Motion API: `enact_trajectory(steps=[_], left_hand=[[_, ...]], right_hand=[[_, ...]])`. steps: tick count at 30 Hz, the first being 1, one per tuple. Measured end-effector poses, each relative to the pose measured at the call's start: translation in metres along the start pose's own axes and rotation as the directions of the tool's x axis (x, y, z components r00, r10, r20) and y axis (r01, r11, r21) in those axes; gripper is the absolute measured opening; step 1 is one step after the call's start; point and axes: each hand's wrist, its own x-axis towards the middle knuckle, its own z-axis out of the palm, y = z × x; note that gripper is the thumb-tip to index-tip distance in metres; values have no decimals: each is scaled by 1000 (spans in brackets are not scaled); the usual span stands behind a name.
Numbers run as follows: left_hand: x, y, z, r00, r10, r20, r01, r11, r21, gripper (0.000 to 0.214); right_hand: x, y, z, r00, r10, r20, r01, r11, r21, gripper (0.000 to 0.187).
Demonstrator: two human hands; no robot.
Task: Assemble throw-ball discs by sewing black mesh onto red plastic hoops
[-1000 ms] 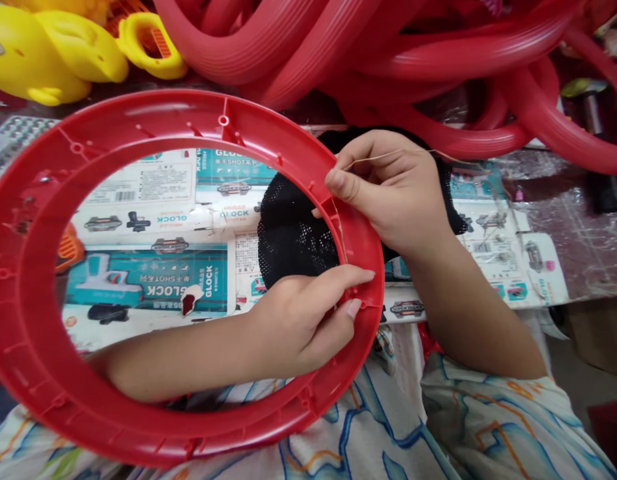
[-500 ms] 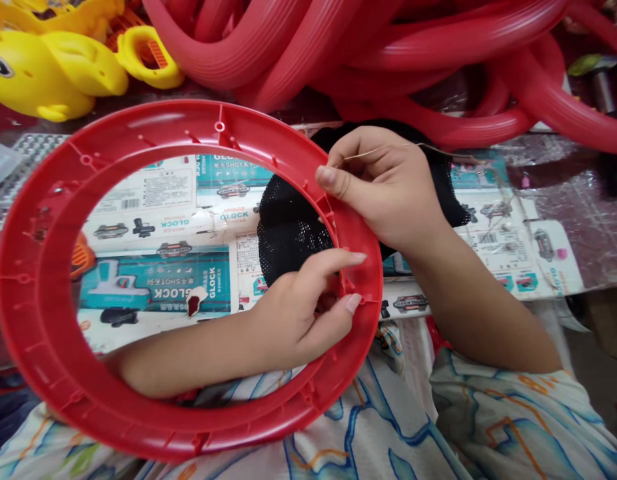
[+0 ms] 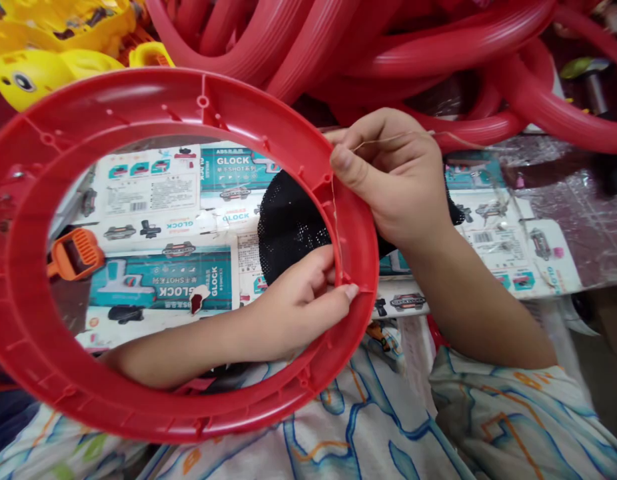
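Observation:
A large red plastic ring (image 3: 188,427), its ribbed inner side toward me, is held up tilted. My left arm passes through its opening, and my left hand (image 3: 303,307) is closed on the right side of the ring, thumb on the ribbed face and fingers curled behind the inner edge. Along that inner edge runs a thin tan wire or thread (image 3: 334,213). Higher on the same side, my right hand (image 3: 398,173) pinches this strand between thumb and index finger; its loose end trails off to the right. Behind the ring lies black mesh fabric (image 3: 288,227), partly covered.
Flattened printed cardboard (image 3: 153,227) covers the table under the ring. Red ribbed tubes (image 3: 438,53) are piled at the back. Yellow toy pieces (image 3: 73,67) lie at the back left, and an orange toy part (image 3: 77,255) shows through the ring. A hammer-like tool (image 3: 593,87) is at the far right.
The ring has moved left and slightly up. My left index finger, stretched over the ring face before, is now curled behind the edge. My right hand keeps its pinch on the strand.

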Motion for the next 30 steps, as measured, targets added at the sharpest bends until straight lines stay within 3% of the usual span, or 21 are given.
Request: enact_trajectory(steps=[4,6,9,12,16,19,25,30], left_hand=[[5,-4,-1,988,47,-150,-42,998,36,6],[7,-5,-5,977,83,-196,-67,994,89,6],[9,-3,-12,953,175,-248,-110,961,254,12],[12,1,-20,953,161,-255,-41,906,421,18],[16,4,-25,958,109,-267,42,863,504,27],[19,3,-26,956,80,-283,77,861,503,25],[19,2,-28,957,-85,-279,170,940,295,10],[16,6,-32,966,-140,-218,196,946,258,5]], right_hand=[[1,-7,-9,997,-69,19,67,996,62,24],[0,-13,-14,992,16,122,-15,1000,-2,30],[-3,-24,-19,948,193,254,-137,966,-222,35],[-6,-30,-21,943,184,276,-55,907,-417,24],[-9,-33,-17,902,196,386,89,789,-608,12],[-10,-33,-10,876,225,427,161,698,-698,6],[-8,-33,-2,877,295,381,64,712,-699,13],[0,-31,-8,762,286,582,241,709,-663,12]])
